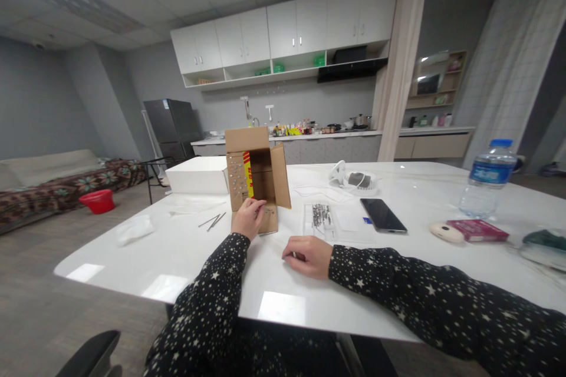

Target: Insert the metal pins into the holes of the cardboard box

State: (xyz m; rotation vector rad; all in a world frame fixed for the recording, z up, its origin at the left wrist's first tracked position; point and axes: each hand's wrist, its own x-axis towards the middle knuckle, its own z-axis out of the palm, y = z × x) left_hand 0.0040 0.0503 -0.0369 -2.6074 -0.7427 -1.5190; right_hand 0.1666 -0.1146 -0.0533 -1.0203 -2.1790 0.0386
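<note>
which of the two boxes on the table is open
The brown cardboard box, standing with its flaps spread and the left hand on its front. The white box behind it to the left is flat and closed.

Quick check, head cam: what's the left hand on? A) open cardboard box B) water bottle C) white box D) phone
A: the left hand grips the front of the open cardboard box standing on the white table, while the right hand rests curled on the tabletop, apart from the box.
</note>
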